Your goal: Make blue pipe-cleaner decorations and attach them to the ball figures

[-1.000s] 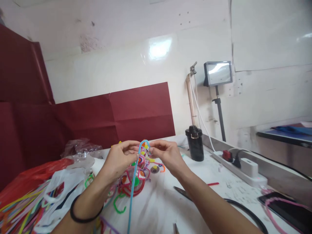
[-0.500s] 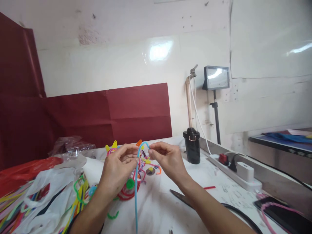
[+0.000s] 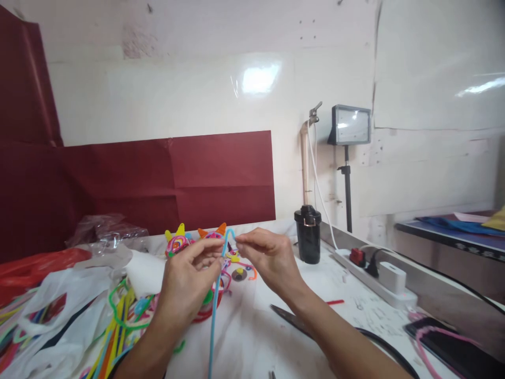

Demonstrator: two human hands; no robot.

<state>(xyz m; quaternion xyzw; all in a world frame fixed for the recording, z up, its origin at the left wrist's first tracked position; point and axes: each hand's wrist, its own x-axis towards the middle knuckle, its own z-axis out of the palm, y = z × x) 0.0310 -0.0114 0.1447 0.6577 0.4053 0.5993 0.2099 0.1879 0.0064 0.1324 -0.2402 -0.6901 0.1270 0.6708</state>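
A light blue pipe cleaner (image 3: 214,321) runs up between my hands and bends over in a narrow hook at the top. My left hand (image 3: 193,271) pinches it just below the bend, thumb against fingers. With thumb and fingertips, my right hand (image 3: 268,255) grips the short bent end. The long tail hangs down over the white table (image 3: 244,337). Behind my hands lie colourful pipe-cleaner figures (image 3: 177,241) with yellow and orange pointed ears, partly hidden. Scissors (image 3: 290,318) lie under my right forearm.
Loose pipe cleaners (image 3: 114,337) and a white plastic bag (image 3: 59,310) fill the left side. A black cup (image 3: 308,237) stands at the back right, near a power strip (image 3: 379,284). A phone (image 3: 453,342) lies at the right, and a lamp (image 3: 351,125) stands behind.
The loop at the top of the blue pipe cleaner has become narrower and tighter. My right hand has come slightly closer to my left. The view has shifted a little.
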